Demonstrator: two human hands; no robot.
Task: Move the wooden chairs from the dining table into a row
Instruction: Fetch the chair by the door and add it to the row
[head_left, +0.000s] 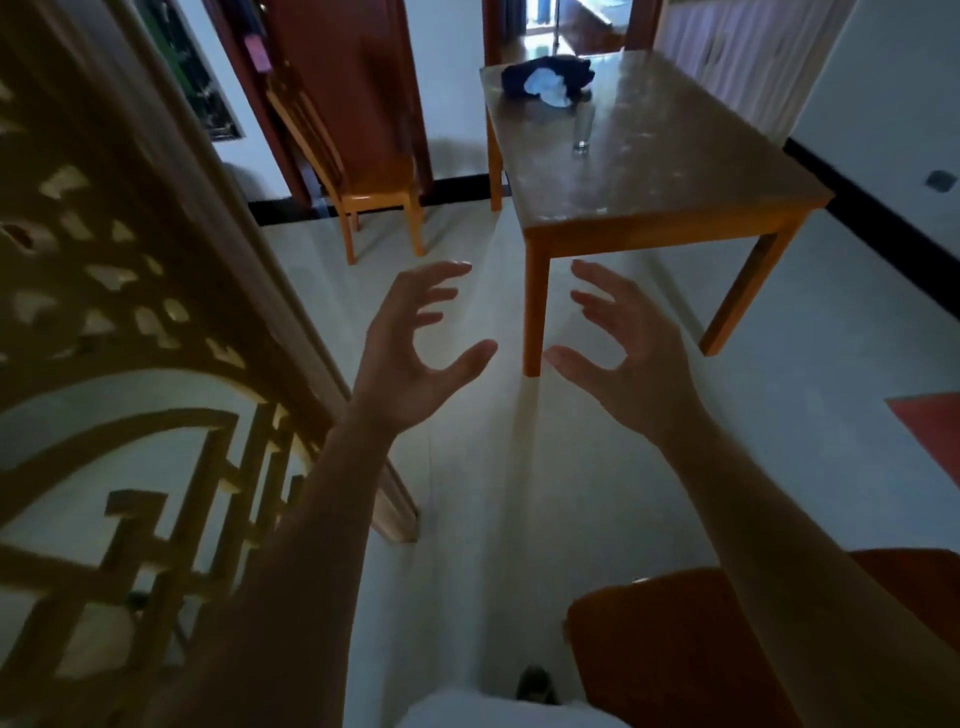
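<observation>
Pale floor (571, 493), one desk (649, 171), two chairs: one (363, 176) by the door, well left of desk; one (675, 639) bottom right. Left hand (415, 358) and right hand (628, 353) both spread, empty.

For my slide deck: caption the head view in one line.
Both bare hands, left hand and right hand, open and empty before the orange wooden dining table; one wooden chair stands by the door.

Wooden chair (363, 171) upright beside door
</observation>
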